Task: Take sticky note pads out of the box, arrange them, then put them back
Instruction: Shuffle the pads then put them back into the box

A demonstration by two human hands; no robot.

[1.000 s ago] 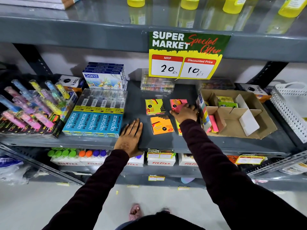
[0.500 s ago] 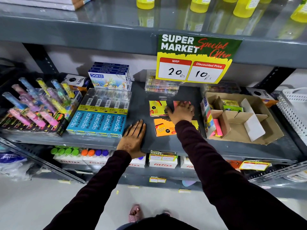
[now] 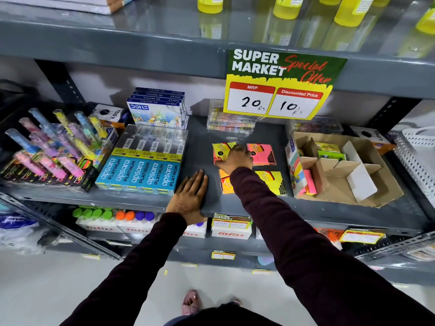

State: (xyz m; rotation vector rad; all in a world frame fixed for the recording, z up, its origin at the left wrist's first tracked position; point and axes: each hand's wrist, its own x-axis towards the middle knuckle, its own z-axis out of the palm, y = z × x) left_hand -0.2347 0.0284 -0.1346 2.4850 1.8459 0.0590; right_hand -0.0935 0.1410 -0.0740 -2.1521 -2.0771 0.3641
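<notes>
Several sticky note pads lie on the grey shelf (image 3: 202,147). A yellow pad (image 3: 220,149) sits at the back left, a pink pad (image 3: 263,154) beside it, an orange pad (image 3: 225,183) in front and another yellow pad (image 3: 274,182) at the front right. My right hand (image 3: 235,158) lies over the back yellow pad, fingers curled on its edges, covering most of it. My left hand (image 3: 190,196) rests flat on the shelf's front edge, fingers apart, holding nothing. The open cardboard box (image 3: 376,161) with dividers stands to the right and holds a pink pad (image 3: 310,182) and green and yellow pads (image 3: 329,151).
Blue Apsara pencil packs (image 3: 141,170) lie just left of my left hand, with a Doms box stack (image 3: 157,109) behind. Highlighter display (image 3: 47,149) at far left. Clear pen cases (image 3: 230,123) sit behind the pads. A price sign (image 3: 280,85) hangs above. A white basket (image 3: 416,156) stands at far right.
My right hand has moved left from the pink pad onto the back yellow pad, uncovering the pink pad. My left hand has stayed flat on the shelf edge.
</notes>
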